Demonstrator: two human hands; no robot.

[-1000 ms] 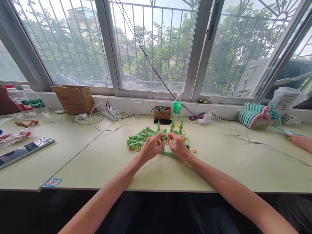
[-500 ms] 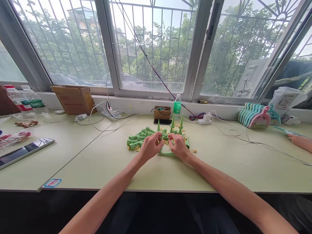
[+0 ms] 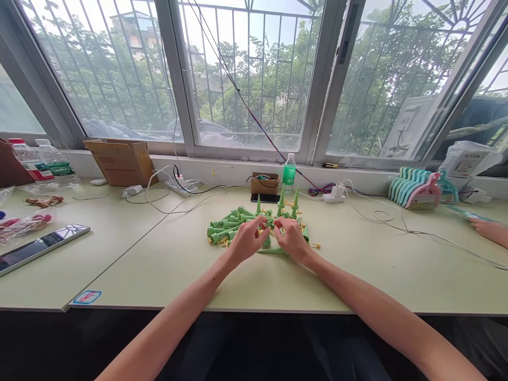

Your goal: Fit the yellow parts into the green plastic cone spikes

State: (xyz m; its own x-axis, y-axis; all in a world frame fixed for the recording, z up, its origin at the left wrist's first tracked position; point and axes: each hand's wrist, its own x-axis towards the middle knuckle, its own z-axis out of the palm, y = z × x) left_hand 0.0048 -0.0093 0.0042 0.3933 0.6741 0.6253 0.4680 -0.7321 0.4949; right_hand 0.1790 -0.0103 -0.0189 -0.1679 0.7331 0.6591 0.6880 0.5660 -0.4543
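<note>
Left hand (image 3: 249, 238): being held half-curled, contents unclear
Right hand (image 3: 292, 238): being held half-curled, contents unclear
Green parts (image 3: 230, 225): being seen beside and beyond both grips

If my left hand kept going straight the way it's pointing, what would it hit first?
Your left hand would probably meet the low green plastic pieces just past its fingertips, though depth is unclear and it might pass above them.

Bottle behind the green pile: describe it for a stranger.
Find the pale table under the windows. At its back, behind the green pile, the bottle stands right of a small cardboard box. Taller than that box, it has a white cap and green label.
</note>
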